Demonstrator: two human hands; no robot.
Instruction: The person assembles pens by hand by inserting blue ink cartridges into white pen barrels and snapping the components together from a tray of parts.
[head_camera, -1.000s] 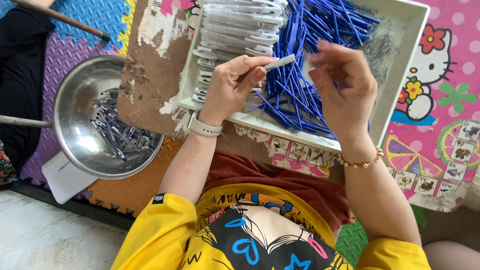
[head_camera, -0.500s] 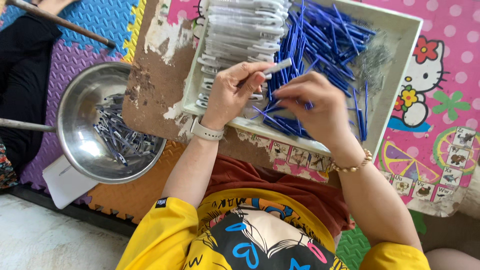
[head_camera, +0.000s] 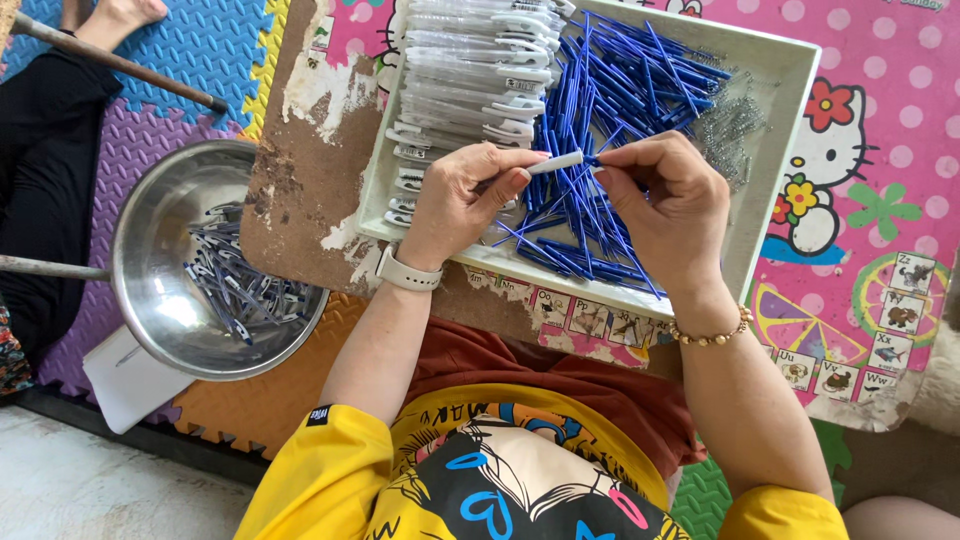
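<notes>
My left hand (head_camera: 468, 198) grips a clear white pen barrel (head_camera: 553, 163) held sideways above a white tray (head_camera: 775, 150). My right hand (head_camera: 665, 205) pinches a blue refill (head_camera: 590, 160) at the barrel's open end. Under both hands the tray holds a heap of blue refills (head_camera: 610, 90), a stack of clear pen barrels (head_camera: 470, 65) on its left side, and a small pile of metal springs (head_camera: 725, 125) on its right side.
A steel bowl (head_camera: 160, 210) with several assembled pens (head_camera: 240, 290) sits at the left on coloured foam mats. The tray rests on a worn brown board (head_camera: 300, 170). Another person's dark-clad leg and bare foot (head_camera: 120, 15) lie at the top left beside a stick (head_camera: 110, 62).
My right hand has come back from the refill heap to the barrel's tip with a blue refill. My left hand kept the barrel in about the same place.
</notes>
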